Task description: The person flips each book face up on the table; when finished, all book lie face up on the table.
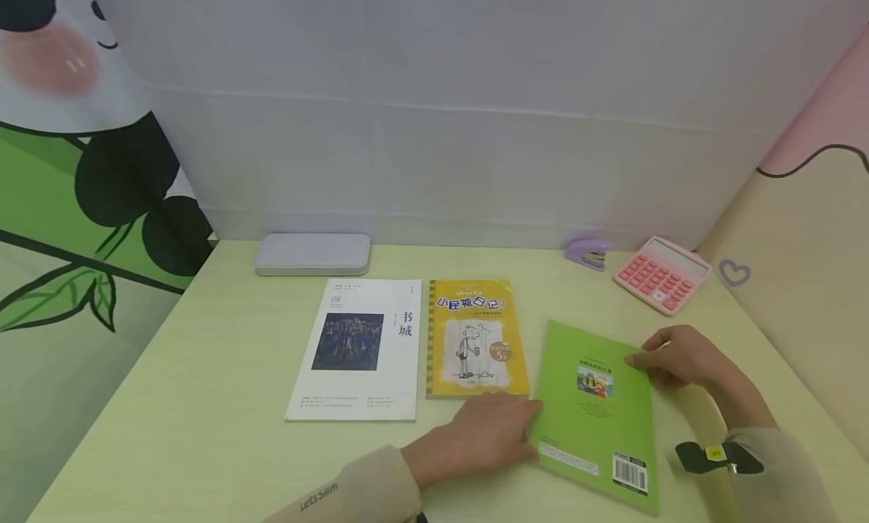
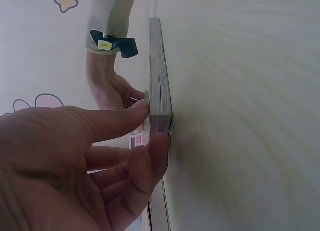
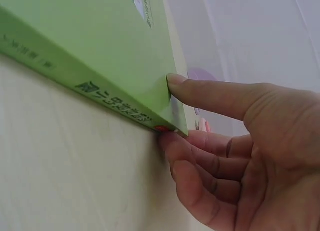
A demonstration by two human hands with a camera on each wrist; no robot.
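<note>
Hands (image 1: 485,436) nearly closed, both pinching green book (image 1: 589,432)

- Left-hand grip (image 1: 478,438) and right-hand grip (image 1: 689,361) hold a green book (image 1: 591,421) by opposite edges.
- Yellow book (image 1: 477,342) and white magazine (image 1: 356,383) lie left of it.
- Pink calculator (image 1: 661,275) sits farther back.

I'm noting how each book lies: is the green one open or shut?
The green book is shut: one cover shows on top, and the left wrist view shows its page edges stacked together.
</note>
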